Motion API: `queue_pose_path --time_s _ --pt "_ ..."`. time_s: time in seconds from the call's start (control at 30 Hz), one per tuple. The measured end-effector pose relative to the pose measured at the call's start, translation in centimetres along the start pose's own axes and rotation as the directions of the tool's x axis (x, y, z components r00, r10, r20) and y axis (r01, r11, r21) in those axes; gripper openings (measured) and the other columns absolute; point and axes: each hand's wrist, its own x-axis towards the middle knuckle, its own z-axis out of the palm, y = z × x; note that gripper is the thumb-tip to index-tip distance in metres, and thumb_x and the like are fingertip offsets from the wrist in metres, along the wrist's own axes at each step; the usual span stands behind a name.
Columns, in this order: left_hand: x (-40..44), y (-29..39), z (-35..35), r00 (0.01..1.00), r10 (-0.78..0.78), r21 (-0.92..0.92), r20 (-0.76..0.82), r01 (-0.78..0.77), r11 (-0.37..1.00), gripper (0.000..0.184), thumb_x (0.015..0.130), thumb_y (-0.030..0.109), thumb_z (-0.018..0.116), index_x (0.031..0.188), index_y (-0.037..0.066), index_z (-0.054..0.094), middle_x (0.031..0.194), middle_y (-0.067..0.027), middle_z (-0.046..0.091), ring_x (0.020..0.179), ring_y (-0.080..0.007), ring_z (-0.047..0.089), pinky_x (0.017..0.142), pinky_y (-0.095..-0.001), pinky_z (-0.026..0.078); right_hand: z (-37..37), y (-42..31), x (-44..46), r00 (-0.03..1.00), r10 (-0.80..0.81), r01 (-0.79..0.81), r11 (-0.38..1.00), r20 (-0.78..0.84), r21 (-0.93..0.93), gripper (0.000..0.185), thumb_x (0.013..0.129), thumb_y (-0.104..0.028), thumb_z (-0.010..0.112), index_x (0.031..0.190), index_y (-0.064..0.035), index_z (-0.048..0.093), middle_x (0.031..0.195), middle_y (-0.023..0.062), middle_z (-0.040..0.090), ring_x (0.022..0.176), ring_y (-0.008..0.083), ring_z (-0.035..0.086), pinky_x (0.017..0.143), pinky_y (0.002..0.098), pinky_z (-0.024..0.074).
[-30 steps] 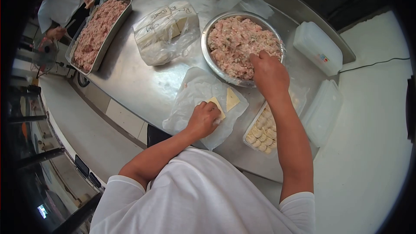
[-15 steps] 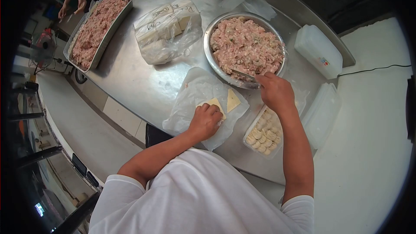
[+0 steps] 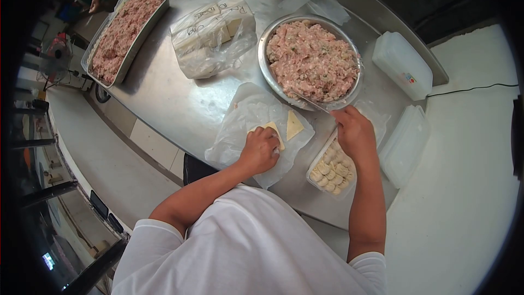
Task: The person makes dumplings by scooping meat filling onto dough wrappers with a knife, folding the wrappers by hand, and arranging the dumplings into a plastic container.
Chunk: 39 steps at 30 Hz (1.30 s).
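Observation:
My right hand (image 3: 356, 131) grips a thin metal knife (image 3: 314, 101), its blade tip reaching over the near rim of a round steel bowl (image 3: 263, 65). Pinkish minced meat filling (image 3: 311, 57) with green bits is heaped in that bowl. My left hand (image 3: 261, 150) is closed, its curled fingers around a pale dumpling wrapper (image 3: 276, 151) that is mostly hidden. Square yellowish wrappers (image 3: 271, 127) lie under and beside those fingers. Close by, a folded or cut wrapper (image 3: 293, 125) rests on the plastic sheet (image 3: 232, 125). Below my right wrist, a clear tub (image 3: 312, 178) contains several rows of formed dumplings (image 3: 332, 172).
Plastic-wrapped wrapper packs (image 3: 210, 38) sit left of the bowl. A deep metal tray (image 3: 155, 24) of minced meat stands at the table's left edge. Translucent containers (image 3: 401, 65) and a lid (image 3: 405, 145) line the right side. Another person's hands (image 3: 95, 4) show at upper left.
My right hand has drawn back toward me and slightly right, pulling the knife out of the meat to the bowl's rim. My left hand stays almost in place.

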Motion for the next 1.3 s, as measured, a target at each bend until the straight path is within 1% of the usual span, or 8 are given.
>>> queue_pose_path --time_s 0.1,0.33,0.4,0.73,0.93,1.13,1.23,1.3 --pt "0.0 0.6 -0.3 1.000 -0.018 -0.020 0.025 0.018 1.000 0.020 0.076 0.011 0.073 0.096 0.010 0.070 0.112 -0.0078 0.060 0.108 -0.0316 0.053 0.089 -0.0457 0.041 -1.8 -0.7 0.4 0.999 0.054 -0.054 0.990 -0.004 -0.130 0.028 0.085 -0.003 0.059 0.105 -0.0126 0.077 0.089 0.0091 0.062 0.082 0.0308 0.067 0.072 0.0432 0.0550" --pt "0.2 0.4 0.2 0.999 -0.032 0.045 0.018 0.031 0.999 0.020 0.076 0.013 0.076 0.095 0.009 0.069 0.113 -0.0085 0.059 0.107 -0.0319 0.053 0.088 -0.0459 0.041 -0.9 -3.2 1.2 0.998 -0.019 0.012 0.994 -0.060 -0.106 0.025 0.086 -0.005 0.058 0.101 -0.0122 0.076 0.088 0.0104 0.060 0.085 0.0302 0.065 0.074 0.0442 0.0550" --pt "0.3 0.4 0.1 0.999 -0.042 0.023 0.013 0.042 0.999 0.021 0.076 0.013 0.076 0.095 0.009 0.068 0.112 -0.0085 0.059 0.107 -0.0320 0.053 0.087 -0.0458 0.041 -1.1 -2.9 0.9 0.997 0.010 0.006 0.981 0.081 -0.192 0.022 0.084 -0.006 0.058 0.098 -0.0108 0.075 0.089 0.0113 0.060 0.088 0.0295 0.065 0.075 0.0439 0.0549" --pt "0.4 0.6 0.2 0.998 -0.057 0.017 0.022 0.057 0.998 0.023 0.074 0.008 0.073 0.097 0.009 0.070 0.111 -0.0092 0.059 0.106 -0.0325 0.054 0.087 -0.0462 0.041 -1.5 -1.7 0.6 0.991 0.079 -0.048 0.962 0.105 -0.269 0.021 0.084 -0.005 0.058 0.097 -0.0088 0.073 0.089 0.0129 0.065 0.082 0.0344 0.069 0.073 0.0473 0.0562" --pt "0.6 0.0 0.1 0.995 -0.086 -0.054 0.048 0.089 0.995 0.016 0.074 0.006 0.072 0.090 0.010 0.073 0.112 -0.0099 0.060 0.108 -0.0335 0.054 0.089 -0.0464 0.042 -0.3 1.4 1.1 0.999 0.003 -0.004 1.000 0.038 0.028 0.020 0.086 -0.006 0.061 0.099 -0.0058 0.076 0.091 0.0145 0.071 0.085 0.0360 0.070 0.077 0.0458 0.0564" --pt "0.8 -0.1 -0.2 0.993 -0.085 -0.103 0.087 0.094 0.990 0.013 0.075 0.006 0.072 0.088 0.010 0.074 0.111 -0.0106 0.061 0.105 -0.0343 0.056 0.087 -0.0466 0.043 -0.5 1.5 1.0 0.991 0.126 -0.134 0.963 0.047 0.234 0.020 0.086 -0.007 0.064 0.102 -0.0072 0.076 0.094 0.0126 0.073 0.087 0.0354 0.070 0.078 0.0445 0.0555" --pt "0.8 -0.2 0.2 0.996 -0.079 -0.084 0.033 0.081 0.993 0.014 0.075 0.006 0.072 0.088 0.010 0.074 0.111 -0.0108 0.062 0.105 -0.0344 0.056 0.087 -0.0466 0.044 0.3 1.0 1.7 0.999 0.020 -0.017 0.998 -0.049 0.068 0.022 0.087 -0.007 0.063 0.105 -0.0087 0.076 0.097 0.0109 0.073 0.088 0.0342 0.070 0.078 0.0446 0.0558" --pt "0.8 -0.1 0.2 0.998 -0.067 -0.056 0.019 0.068 0.996 0.012 0.075 0.006 0.072 0.087 0.009 0.073 0.111 -0.0107 0.061 0.103 -0.0344 0.056 0.087 -0.0467 0.044 0.7 0.4 2.3 0.998 0.013 -0.008 0.994 0.055 -0.106 0.024 0.087 -0.007 0.062 0.107 -0.0099 0.075 0.099 0.0102 0.072 0.089 0.0331 0.069 0.078 0.0448 0.0563"
